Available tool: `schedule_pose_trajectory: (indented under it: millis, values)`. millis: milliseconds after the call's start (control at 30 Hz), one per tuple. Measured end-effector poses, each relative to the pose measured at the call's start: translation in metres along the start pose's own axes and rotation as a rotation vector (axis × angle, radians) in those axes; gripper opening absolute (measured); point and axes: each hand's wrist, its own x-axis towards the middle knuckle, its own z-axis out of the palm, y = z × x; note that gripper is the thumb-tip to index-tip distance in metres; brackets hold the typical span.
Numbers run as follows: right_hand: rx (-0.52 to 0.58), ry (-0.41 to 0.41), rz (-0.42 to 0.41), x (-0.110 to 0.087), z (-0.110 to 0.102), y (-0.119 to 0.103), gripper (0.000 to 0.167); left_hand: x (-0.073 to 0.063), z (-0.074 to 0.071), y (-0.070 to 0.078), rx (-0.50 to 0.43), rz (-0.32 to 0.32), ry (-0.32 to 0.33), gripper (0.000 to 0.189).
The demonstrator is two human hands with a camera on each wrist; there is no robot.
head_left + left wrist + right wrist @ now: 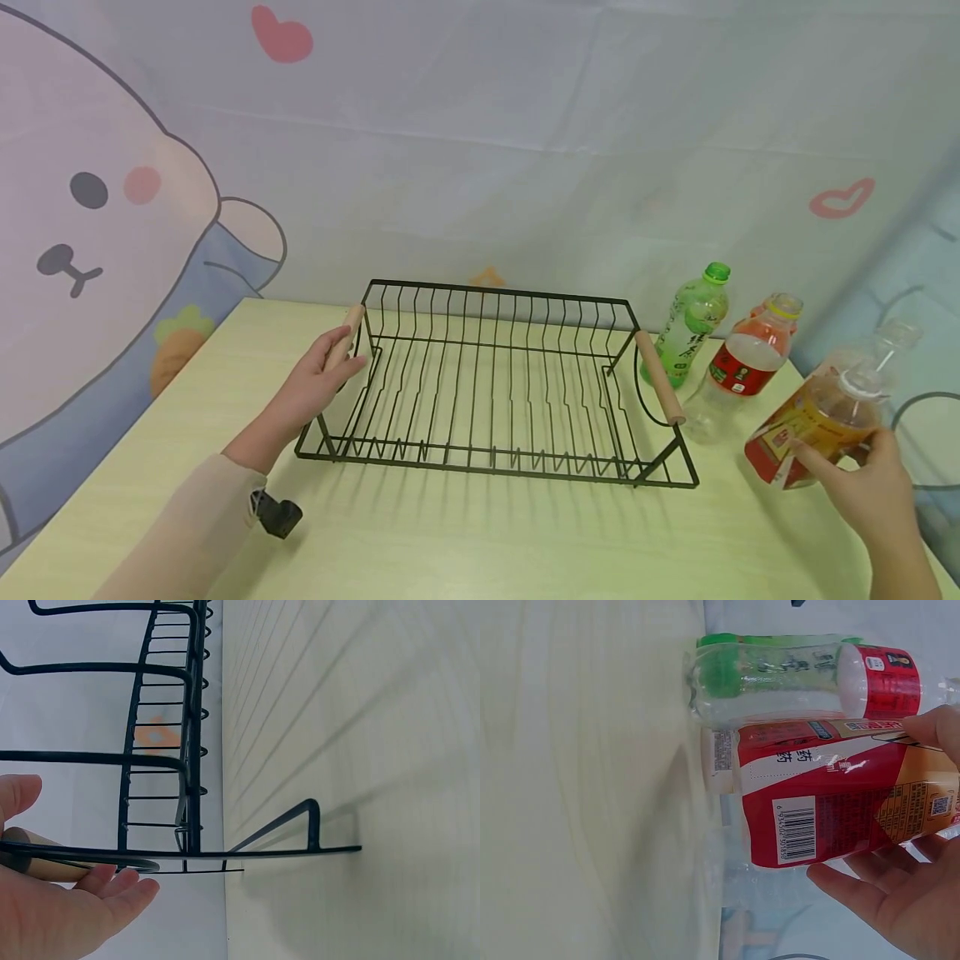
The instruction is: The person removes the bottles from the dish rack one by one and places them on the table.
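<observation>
A black wire dish rack (495,471) with wooden handles stands on the table. My left hand (311,383) holds its left wooden handle (343,340), thumb on the inner side; in the left wrist view, fingers (127,896) lie around the handle. At the far right, my right hand (870,483) grips a plastic bottle (810,421) with a red and yellow label, its thumb across the label. The right wrist view shows this bottle's (817,795) base slightly above the table. Beside it stand a clear bottle with a red label (742,367) and a green bottle (686,325).
More bottles (896,333) stand partly hidden behind the held one. The rack's right wooden handle (660,379) is close to the green bottle. A printed cloth (480,167) hangs behind the pale table (480,542). A small black device (276,512) is on my left wrist.
</observation>
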Motion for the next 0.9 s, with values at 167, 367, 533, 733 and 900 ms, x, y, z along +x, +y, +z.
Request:
schedule_pose_trajectory:
  millis: [167,367,533,733,900]
  values:
    - [0.007,-0.019,0.001,0.0,0.002,0.0,0.087,-0.001,0.001,-0.001,0.009,0.005,0.009,0.074]
    - [0.001,-0.012,-0.043,0.004,0.005,0.007,0.089,-0.002,0.001,-0.001,0.016,0.011,0.012,0.073]
    - [-0.011,0.0,-0.088,0.007,0.007,0.013,0.09,-0.001,0.002,-0.002,0.0,0.022,0.009,0.071]
    - [-0.019,-0.007,-0.088,0.008,0.008,0.014,0.087,-0.001,0.002,-0.003,-0.007,0.029,0.009,0.07]
    - [-0.016,-0.007,-0.092,0.007,0.009,0.014,0.085,0.0,0.002,-0.004,-0.018,0.033,0.011,0.069]
